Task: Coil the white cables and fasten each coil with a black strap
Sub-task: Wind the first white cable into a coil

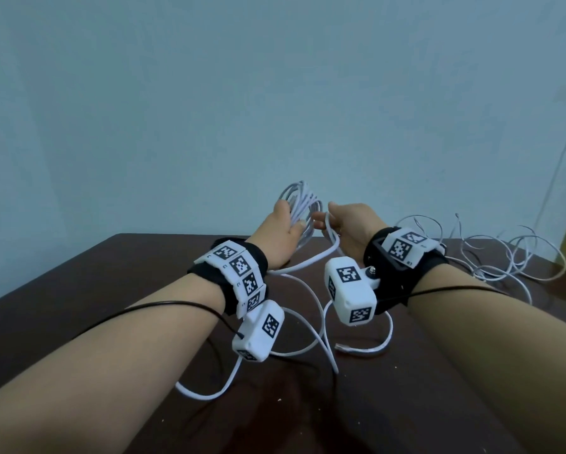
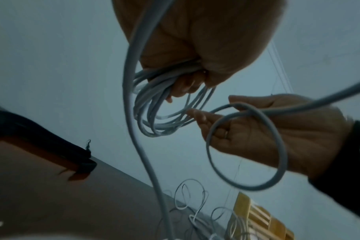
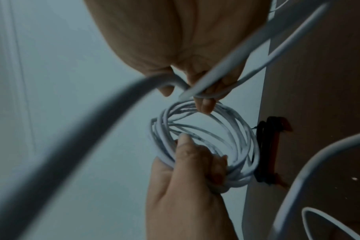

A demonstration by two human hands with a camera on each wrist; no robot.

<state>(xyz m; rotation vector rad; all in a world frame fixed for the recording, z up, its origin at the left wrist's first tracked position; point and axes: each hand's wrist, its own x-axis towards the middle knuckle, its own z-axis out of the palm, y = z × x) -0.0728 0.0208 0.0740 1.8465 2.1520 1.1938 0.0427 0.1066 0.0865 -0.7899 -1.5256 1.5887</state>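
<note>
My left hand grips the coil of white cable, held up above the far edge of the table. My right hand pinches the loose run of cable just beside it, feeding a fresh loop. The cable looks light and springy, so loops will likely pop open; best hold where all the turns bunch. Black straps lie on the table.
</note>
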